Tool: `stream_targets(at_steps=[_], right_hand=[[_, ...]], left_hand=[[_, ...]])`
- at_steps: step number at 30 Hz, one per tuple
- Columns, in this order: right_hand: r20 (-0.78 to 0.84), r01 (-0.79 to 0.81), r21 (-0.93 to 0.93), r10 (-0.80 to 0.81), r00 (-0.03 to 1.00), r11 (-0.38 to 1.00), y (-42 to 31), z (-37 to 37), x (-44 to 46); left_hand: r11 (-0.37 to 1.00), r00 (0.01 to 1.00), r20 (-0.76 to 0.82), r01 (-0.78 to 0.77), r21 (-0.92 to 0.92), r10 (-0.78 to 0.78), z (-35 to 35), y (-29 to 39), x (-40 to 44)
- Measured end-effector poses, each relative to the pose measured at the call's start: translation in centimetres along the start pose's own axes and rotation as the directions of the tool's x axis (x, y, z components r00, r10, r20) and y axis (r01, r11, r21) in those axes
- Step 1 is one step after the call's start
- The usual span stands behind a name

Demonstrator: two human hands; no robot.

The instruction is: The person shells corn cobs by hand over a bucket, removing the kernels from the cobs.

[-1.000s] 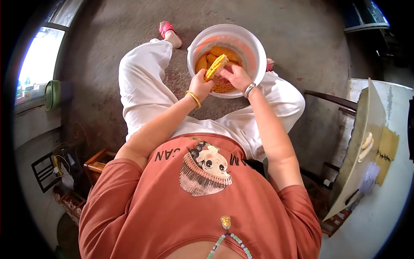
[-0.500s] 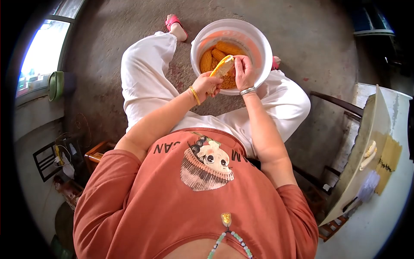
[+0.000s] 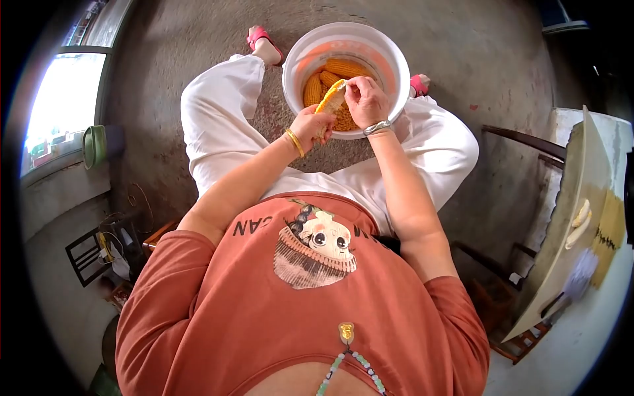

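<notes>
My left hand point(image 3: 312, 127), with a yellow bangle at the wrist, is wrapped round the lower end of a corn cob point(image 3: 331, 98). Yellow kernels line one edge of this cob, and its near side looks pale and stripped. At its upper end are the bent fingers of my right hand point(image 3: 367, 102), which wears a silver bangle; the fingertips touch the cob's tip. Both hands are over the near side of a white bucket point(image 3: 401, 72). Inside it lie several whole cobs point(image 3: 346, 67) and loose kernels point(image 3: 345, 119).
The bucket stands on the concrete floor point(image 3: 475, 49) between my white-trousered legs point(image 3: 221, 112). On the right is a table point(image 3: 591, 178) with pale cobs point(image 3: 578, 224) on it, beside a dark wooden bar point(image 3: 525, 140). A green container point(image 3: 94, 146) is at the left.
The cob was turned from its kernel-covered side to show its pale side. My right hand drew back from the middle of the bucket, then closed at the cob's upper end. The view shifted slightly.
</notes>
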State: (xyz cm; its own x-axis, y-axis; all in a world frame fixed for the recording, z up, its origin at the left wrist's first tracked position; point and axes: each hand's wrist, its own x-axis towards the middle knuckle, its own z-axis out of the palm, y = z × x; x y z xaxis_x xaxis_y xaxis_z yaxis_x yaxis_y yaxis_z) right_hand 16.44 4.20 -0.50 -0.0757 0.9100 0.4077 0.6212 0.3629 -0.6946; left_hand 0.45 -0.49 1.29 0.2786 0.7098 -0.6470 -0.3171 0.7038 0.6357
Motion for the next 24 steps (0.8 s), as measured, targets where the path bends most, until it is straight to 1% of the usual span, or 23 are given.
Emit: stream_targets(at_steps=[3,6,7,10,11,13,14,15,18,19,20,22,23,24], right_hand=[[-0.02,-0.024,0.004,0.024,1.0,1.0,0.2,0.0,-0.1],[-0.007,-0.142,-0.004,0.142,0.99,0.99,2.1,0.4,-0.3],[0.041,-0.215,-0.06,0.218,0.975,0.975,2.8,0.7,-0.3],[0.213,-0.316,-0.021,0.313,0.925,0.948,2.9,0.5,-0.7],[0.435,-0.685,0.354,0.536,0.723,0.637,2.7,1.0,-0.8],[0.518,-0.699,0.455,0.475,0.712,0.552,1.1,0.2,-0.6],[0.554,-0.706,0.5,0.441,0.706,0.502,0.4,0.0,-0.6],[0.576,-0.747,0.431,0.483,0.659,0.506,0.4,0.4,-0.9],[0.465,-0.595,0.437,0.397,0.791,0.674,0.2,1.4,-1.9],[0.475,-0.613,0.433,0.41,0.778,0.661,0.6,2.0,-2.3],[0.458,-0.599,0.438,0.408,0.79,0.67,1.0,2.2,-2.5],[0.423,-0.573,0.447,0.402,0.812,0.687,1.4,2.6,-2.6],[0.425,-0.595,0.427,0.43,0.797,0.681,1.4,2.5,-2.6],[0.427,-0.616,0.408,0.456,0.781,0.674,0.9,2.1,-2.3]], left_hand=[[1.0,1.0,0.001,-0.008,0.011,0.008,0.0,-0.2,0.0],[1.0,1.0,0.009,-0.017,0.022,0.017,-0.2,-0.3,-0.1],[0.999,1.0,0.01,-0.021,0.025,0.021,-0.3,-0.3,-0.2],[0.988,0.995,-0.029,-0.091,0.123,0.095,-0.7,-1.0,0.4],[0.97,0.986,-0.063,-0.139,0.198,0.154,-0.7,-1.2,0.9],[0.911,0.958,-0.118,-0.206,0.358,0.263,-0.4,-1.3,1.4],[0.884,0.952,-0.135,-0.194,0.426,0.274,-0.3,-1.5,1.5],[0.852,0.946,-0.15,-0.179,0.492,0.286,0.2,-1.2,1.3],[0.752,0.932,-0.156,-0.157,0.64,0.327,1.2,-0.7,0.7],[0.723,0.932,-0.153,-0.144,0.676,0.329,1.4,-0.6,0.7],[0.692,0.931,-0.152,-0.131,0.71,0.332,1.4,-0.6,0.7],[0.541,0.875,-0.085,-0.217,0.812,0.477,0.5,-1.8,1.8],[0.456,0.84,-0.042,-0.251,0.854,0.541,0.1,-2.5,2.5],[0.393,0.817,-0.024,-0.252,0.885,0.576,-0.1,-2.8,2.6]])
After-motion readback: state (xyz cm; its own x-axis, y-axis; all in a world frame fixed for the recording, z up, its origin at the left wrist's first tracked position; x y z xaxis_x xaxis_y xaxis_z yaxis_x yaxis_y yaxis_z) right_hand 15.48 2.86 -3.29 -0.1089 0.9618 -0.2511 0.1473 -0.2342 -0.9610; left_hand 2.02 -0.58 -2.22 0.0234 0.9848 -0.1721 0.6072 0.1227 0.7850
